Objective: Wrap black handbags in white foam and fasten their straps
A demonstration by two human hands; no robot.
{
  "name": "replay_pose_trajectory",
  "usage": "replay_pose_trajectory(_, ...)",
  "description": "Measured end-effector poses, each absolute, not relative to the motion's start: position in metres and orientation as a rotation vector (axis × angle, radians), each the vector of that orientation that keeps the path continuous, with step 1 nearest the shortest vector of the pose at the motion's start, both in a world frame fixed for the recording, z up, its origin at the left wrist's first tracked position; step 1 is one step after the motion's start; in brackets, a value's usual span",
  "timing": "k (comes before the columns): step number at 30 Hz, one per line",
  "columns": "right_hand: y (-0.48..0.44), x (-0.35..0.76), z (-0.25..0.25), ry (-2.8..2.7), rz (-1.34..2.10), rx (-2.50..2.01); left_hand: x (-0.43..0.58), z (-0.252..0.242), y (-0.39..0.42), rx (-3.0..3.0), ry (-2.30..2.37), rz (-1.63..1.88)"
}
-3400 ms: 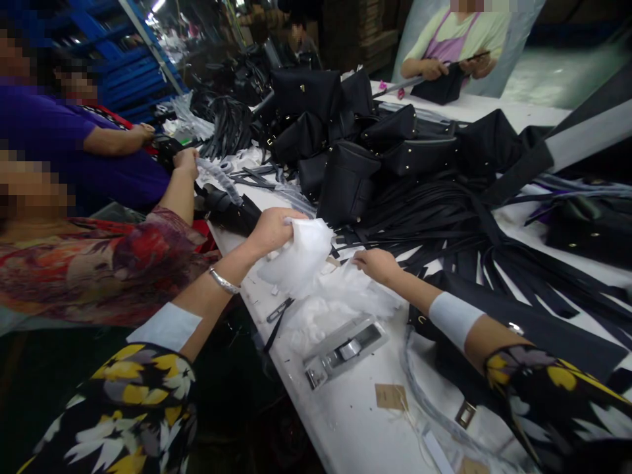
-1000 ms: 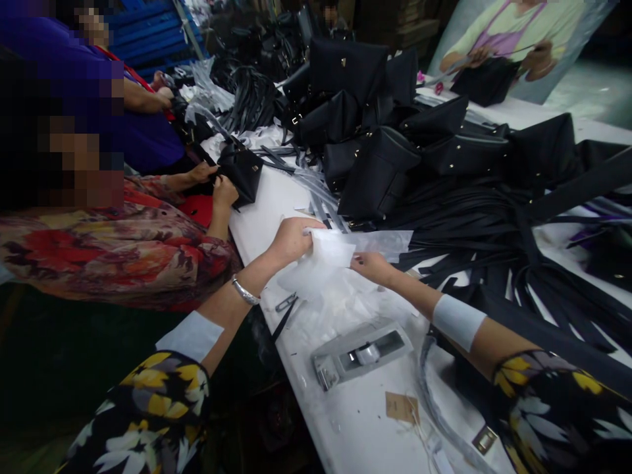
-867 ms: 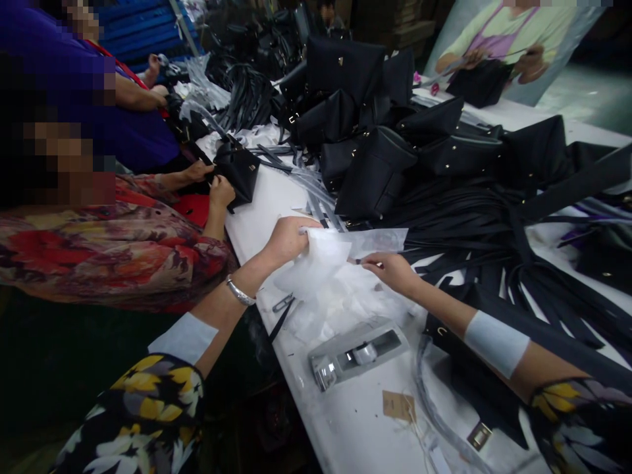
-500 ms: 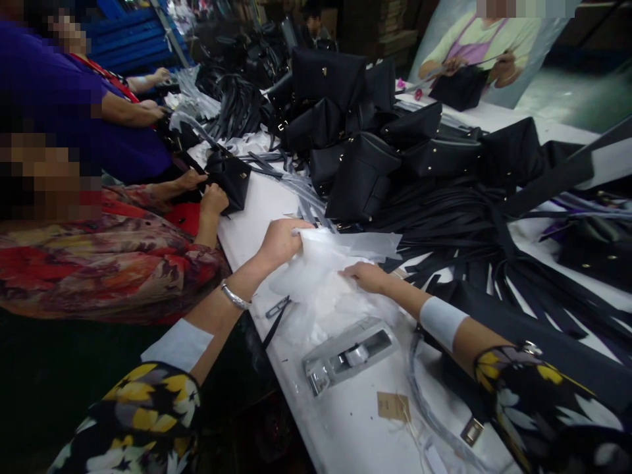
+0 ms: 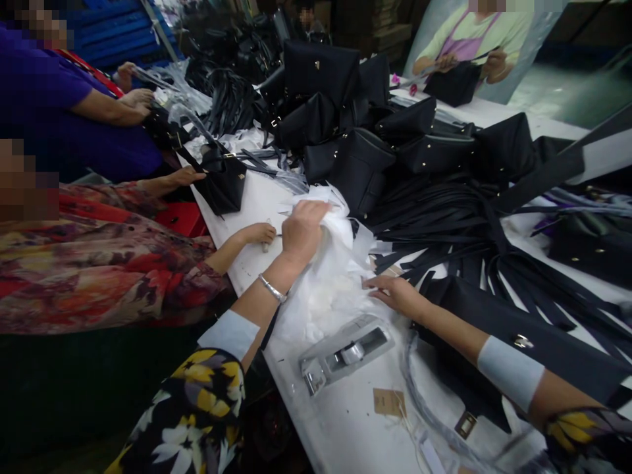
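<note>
On the tabletop lie white sheets, likely light and limp, best edge-held; left hand grips some, right hand loosely parted.

Your left hand hides its own thumb and part of the white sheets, so you cannot tell whether it grips them. Near the left edge of the table, your left forearm covers part of a black strip. Print on the brown tag is too small to read; your right sleeve runs out of view.
</note>
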State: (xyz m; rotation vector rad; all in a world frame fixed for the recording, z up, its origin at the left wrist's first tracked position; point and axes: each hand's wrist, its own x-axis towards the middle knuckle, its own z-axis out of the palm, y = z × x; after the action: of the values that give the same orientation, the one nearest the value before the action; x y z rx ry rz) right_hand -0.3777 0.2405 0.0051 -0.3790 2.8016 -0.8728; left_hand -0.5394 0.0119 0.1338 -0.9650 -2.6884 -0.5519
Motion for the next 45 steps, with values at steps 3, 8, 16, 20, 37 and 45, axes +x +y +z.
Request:
replay_pose_trajectory(3, 0.242, -0.367, 0.0, 2.778, -0.79, -0.43, -0.517, 0.088, 0.005, -1.144, -2.88, -0.327)
replay_pose_trajectory(8, 0.237, -0.369, -0.002, 2.755, -0.616, -0.47, -0.484, 0.027, -0.024, -1.207, -3.05, -0.137)
replay_pose_trajectory(16, 0.23, -0.377, 0.004, 2.782, -0.534, -0.389, -0.513, 0.059, -0.022, -1.044, -3.026, -0.181)
replay_pose_trajectory(20, 0.221, -0.389, 0.03, 2.935, -0.663, -0.205, -0.524, 0.078, -0.01, -1.131, -2.99, -0.219)
replay_pose_trajectory(37, 0.178, -0.482, 0.081, 3.073, -0.846, -0.397, -0.506, 0.111, -0.018, -0.905, -2.879, -0.686)
replay_pose_trajectory(45, 0.175, -0.488, 0.121, 3.23, -0.243, -0.678, -0.519, 0.114, -0.036, -0.836, -3.145, -0.395)
